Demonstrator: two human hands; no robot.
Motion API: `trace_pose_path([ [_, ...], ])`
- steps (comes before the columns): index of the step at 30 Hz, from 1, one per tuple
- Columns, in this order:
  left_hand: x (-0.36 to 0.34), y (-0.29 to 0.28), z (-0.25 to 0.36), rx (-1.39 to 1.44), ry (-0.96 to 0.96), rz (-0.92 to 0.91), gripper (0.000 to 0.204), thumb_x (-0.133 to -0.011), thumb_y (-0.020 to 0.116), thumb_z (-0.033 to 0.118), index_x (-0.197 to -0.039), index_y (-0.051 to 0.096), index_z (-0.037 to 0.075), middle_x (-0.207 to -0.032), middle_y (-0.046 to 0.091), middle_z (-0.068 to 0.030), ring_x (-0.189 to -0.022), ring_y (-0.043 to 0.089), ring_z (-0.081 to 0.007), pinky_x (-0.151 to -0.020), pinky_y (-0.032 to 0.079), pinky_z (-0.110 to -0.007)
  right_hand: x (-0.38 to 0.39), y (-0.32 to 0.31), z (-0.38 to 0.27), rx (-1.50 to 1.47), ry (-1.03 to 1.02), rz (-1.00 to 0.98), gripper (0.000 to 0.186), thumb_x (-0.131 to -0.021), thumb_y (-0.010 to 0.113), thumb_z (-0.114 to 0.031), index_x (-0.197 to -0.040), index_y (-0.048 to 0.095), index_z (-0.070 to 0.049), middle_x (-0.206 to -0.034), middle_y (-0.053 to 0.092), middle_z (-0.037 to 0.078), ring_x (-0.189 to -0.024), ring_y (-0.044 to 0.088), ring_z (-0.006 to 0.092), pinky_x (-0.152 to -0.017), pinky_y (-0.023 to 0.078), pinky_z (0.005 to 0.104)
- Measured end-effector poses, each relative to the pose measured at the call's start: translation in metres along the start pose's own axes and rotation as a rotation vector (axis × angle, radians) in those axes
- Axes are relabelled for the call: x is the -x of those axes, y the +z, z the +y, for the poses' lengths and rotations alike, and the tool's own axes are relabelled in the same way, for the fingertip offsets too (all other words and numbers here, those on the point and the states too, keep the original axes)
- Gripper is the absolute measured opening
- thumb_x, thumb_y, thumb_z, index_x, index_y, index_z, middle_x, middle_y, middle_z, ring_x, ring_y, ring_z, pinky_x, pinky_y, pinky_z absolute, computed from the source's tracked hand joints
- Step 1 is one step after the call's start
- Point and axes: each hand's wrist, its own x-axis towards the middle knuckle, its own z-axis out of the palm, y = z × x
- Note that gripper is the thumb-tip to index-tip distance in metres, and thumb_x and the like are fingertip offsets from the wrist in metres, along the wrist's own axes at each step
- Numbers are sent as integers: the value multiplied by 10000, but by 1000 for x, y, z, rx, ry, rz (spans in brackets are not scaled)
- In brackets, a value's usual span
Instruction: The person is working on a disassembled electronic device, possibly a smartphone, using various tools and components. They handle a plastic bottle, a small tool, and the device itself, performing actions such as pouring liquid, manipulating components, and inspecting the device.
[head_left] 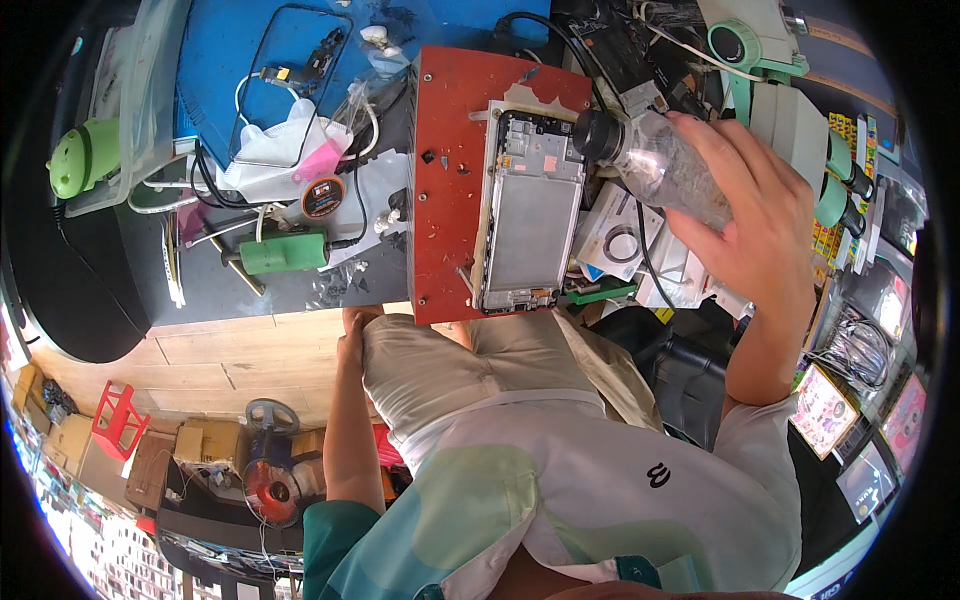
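Observation:
My right hand (750, 200) is closed round a clear plastic bottle (668, 165) with a black cap. The bottle is tilted on its side, its cap (597, 135) pointing left, near the upper right corner of a phone frame (537, 215). This frame, grey with a black rim and no screen on it, lies on a red metal plate (440, 225) with screws and small dark scraps on it. Down by my left thigh, next to the table's front edge, is my left hand (357, 325); its fingers are mostly hidden.
Left of the plate lie a green-handled tool (285, 252), a round tin (323, 197), cables and white tissue (280, 150) beside a blue mat (215, 75). Rightward are small boxes (620, 230), a black cable and a pale green microscope (745, 50). A red stool (118, 420) stands behind.

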Motion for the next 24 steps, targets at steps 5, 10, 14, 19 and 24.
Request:
trace_pose_path([
  [5,19,-6,4,125,-54,-115,967,-893,580,734,-1343,578,-122,-1292,657,-289,-1173,668,-388,-990,535,-457,-6,0,0,33,-36,24,623,-635,796,-148,-1242,662,-105,-1034,651,81,-864,653,298,-724,542,400],
  [10,40,3,25,258,-114,-224,942,-908,566,721,-1365,568,-102,-1312,650,-277,-1181,664,-385,-1004,532,-460,-9,0,0,28,-39,13,607,-646,792,-148,-1238,663,-108,-1030,649,77,-861,652,292,-726,543,397],
  [14,51,-2,43,364,-157,-312,922,-920,554,711,-1382,559,-87,-1327,644,-268,-1187,661,-382,-1016,529,-463,-11,-2,-1,36,-40,8,596,-651,789,-148,-1233,665,-110,-1028,648,72,-863,652,288,-724,542,396],
  [19,82,-16,37,492,-211,-422,898,-935,540,699,-1404,549,-67,-1347,637,-256,-1196,657,-379,-1031,526,-467,-10,-2,-1,39,-34,1,588,-653,784,-149,-1227,666,-109,-1025,647,70,-864,652,286,-719,541,397],
  [24,113,-24,34,621,-266,-533,874,-950,526,686,-1426,538,-48,-1367,630,-244,-1204,653,-376,-1045,522,-470,-10,-2,-1,38,-35,-4,585,-650,783,-154,-1222,666,-109,-1024,643,69,-868,652,286,-715,540,399],
])
